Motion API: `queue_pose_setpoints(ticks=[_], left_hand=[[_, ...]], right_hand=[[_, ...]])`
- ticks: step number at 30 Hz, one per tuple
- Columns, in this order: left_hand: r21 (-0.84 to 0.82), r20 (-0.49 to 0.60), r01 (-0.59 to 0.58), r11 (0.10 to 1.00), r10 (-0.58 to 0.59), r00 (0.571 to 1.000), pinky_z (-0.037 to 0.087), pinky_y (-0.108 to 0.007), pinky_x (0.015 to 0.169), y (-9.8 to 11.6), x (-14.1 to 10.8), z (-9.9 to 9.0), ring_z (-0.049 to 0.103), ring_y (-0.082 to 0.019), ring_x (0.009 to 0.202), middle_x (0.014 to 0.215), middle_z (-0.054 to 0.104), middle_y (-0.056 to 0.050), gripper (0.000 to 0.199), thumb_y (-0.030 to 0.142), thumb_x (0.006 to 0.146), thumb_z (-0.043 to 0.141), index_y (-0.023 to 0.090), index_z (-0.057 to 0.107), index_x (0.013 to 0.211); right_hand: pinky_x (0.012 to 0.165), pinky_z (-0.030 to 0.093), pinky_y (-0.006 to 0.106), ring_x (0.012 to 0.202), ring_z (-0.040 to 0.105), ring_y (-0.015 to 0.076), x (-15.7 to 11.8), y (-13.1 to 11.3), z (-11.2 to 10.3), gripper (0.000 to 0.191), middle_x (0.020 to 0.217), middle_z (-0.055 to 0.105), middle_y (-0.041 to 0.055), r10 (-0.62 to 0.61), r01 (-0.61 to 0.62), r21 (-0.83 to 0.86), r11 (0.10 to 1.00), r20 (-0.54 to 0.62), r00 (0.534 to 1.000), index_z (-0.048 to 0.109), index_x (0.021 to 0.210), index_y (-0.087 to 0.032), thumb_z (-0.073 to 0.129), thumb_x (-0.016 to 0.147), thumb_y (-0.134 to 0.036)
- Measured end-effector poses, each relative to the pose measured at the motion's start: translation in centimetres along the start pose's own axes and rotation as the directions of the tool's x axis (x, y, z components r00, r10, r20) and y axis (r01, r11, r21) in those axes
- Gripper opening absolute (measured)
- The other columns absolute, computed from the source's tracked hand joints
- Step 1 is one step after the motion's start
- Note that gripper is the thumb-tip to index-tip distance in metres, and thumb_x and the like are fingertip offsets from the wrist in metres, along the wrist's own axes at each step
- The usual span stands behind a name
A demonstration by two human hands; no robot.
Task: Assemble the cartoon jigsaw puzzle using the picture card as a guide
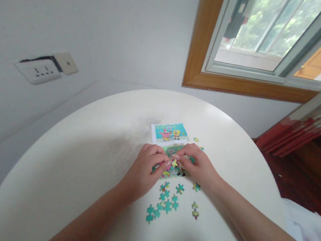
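Note:
My left hand [151,165] and my right hand [197,162] meet over a partly covered cartoon jigsaw puzzle [169,173] on the table. A small yellow and white puzzle piece [175,162] is between their fingertips, and both hands are closed in a pinch on it. My fingers hide much of the picture below. Just beyond the puzzle lies a printed reference picture [171,132] with cartoon figures on a turquoise ground. Nearer to me, loose turquoise pieces [167,206] are scattered, several of them touching or overlapping.
A round white table [94,174] carries everything. More loose pieces lie at the right, including a pair [195,210] near my right forearm and one piece [196,139] beside the picture. Behind stand a wall with a socket [42,71] and a wood-framed window [194,76].

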State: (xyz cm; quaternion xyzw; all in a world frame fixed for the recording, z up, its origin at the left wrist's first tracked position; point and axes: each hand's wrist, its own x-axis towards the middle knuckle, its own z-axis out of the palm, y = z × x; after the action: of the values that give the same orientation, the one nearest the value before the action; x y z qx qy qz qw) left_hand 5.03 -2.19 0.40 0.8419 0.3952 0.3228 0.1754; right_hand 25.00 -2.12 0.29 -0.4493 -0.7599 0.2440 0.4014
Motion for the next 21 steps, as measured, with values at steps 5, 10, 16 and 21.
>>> queue_pose_setpoints(ticks=[5, 10, 16, 21], left_hand=[[-0.03, -0.016, 0.012, 0.999, -0.013, 1.0, 0.04, -0.034, 0.086, 0.09, -0.06, 0.16, 0.051, -0.019, 0.093, 0.091, 0.06, -0.003, 0.014, 0.022, 0.09, 0.055, 0.019, 0.066, 0.081], [-0.038, -0.058, 0.019, 0.999, -0.021, 0.998, 0.04, -0.035, 0.086, -0.02, -0.07, 0.11, 0.051, -0.019, 0.093, 0.091, 0.06, -0.004, 0.015, 0.019, 0.091, 0.052, 0.019, 0.065, 0.083], [-0.052, -0.073, 0.012, 0.999, -0.016, 0.997, 0.041, -0.035, 0.085, 0.16, -0.08, 0.05, 0.05, -0.02, 0.092, 0.091, 0.059, -0.004, 0.014, 0.018, 0.09, 0.053, 0.019, 0.065, 0.083], [-0.047, -0.048, 0.024, 0.999, -0.027, 0.998, 0.041, -0.035, 0.086, 0.28, -0.15, 0.1, 0.049, -0.02, 0.094, 0.092, 0.059, -0.004, 0.015, 0.022, 0.091, 0.054, 0.02, 0.066, 0.083]], right_hand=[[0.08, 0.041, 0.031, 0.08, 0.057, 0.0158, 0.1, -0.25, -0.11, 0.018, 0.075, 0.066, 0.0001, 0.022, -0.022, 0.011, 1.0, 0.024, 0.999, 0.07, 0.076, -0.022, 0.058, 0.09, -0.028], [0.077, 0.042, 0.03, 0.076, 0.056, 0.0153, 0.04, -0.6, -0.14, 0.037, 0.069, 0.063, 0.0011, 0.004, -0.005, 0.014, 1.0, 0.05, 0.999, 0.065, 0.069, -0.02, 0.047, 0.096, -0.037], [0.076, 0.043, 0.03, 0.075, 0.057, 0.0154, -0.13, -0.56, 0.02, 0.035, 0.07, 0.063, 0.001, 0.005, -0.005, 0.005, 1.0, -0.006, 1.0, 0.065, 0.07, -0.021, 0.049, 0.095, -0.039], [0.08, 0.043, 0.032, 0.08, 0.059, 0.0167, -0.22, -0.47, 0.09, 0.018, 0.076, 0.066, 0.0006, 0.006, -0.006, 0.0, 1.0, -0.013, 1.0, 0.069, 0.076, -0.023, 0.06, 0.088, -0.033]])
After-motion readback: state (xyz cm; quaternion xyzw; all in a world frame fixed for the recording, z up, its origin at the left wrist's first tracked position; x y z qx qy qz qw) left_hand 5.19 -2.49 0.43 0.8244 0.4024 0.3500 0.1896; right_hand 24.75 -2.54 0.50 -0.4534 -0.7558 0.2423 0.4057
